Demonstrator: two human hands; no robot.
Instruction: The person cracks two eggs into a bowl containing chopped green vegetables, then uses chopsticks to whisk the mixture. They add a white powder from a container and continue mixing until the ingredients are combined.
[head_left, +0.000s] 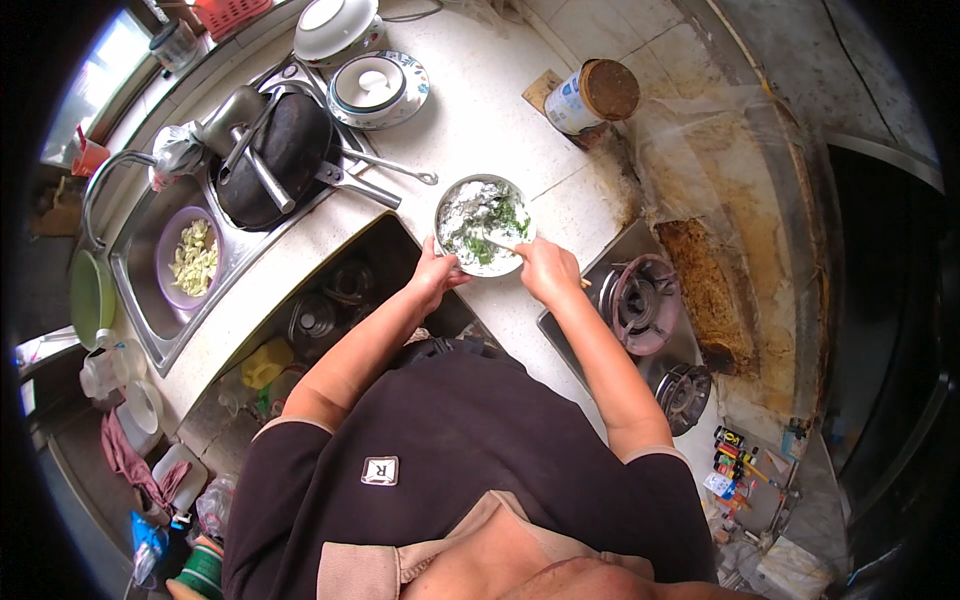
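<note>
A metal bowl (491, 273) sits on the white countertop in front of me, near its edge. In it lie white flour-like powder (461, 206) and chopped green leaves (515, 219), partly mixed. My left hand (435, 279) grips the bowl's near left side, thumb up by the rim. Wooden chopsticks (502, 243) are held in my right hand (551, 271) over the right rim. Their tips reach into the powder and greens, and their back ends stick out below the palm; whether there are one or two is hard to tell.
Left, a steel sink (142, 262) holds a purple basin (162, 262) of pale cut vegetable pieces (195, 259). A black wok (300, 142) rests across it. Stacked dishes (416, 86) stand behind. At right are a gas burner (646, 304) and a rusty-lidded can (570, 105).
</note>
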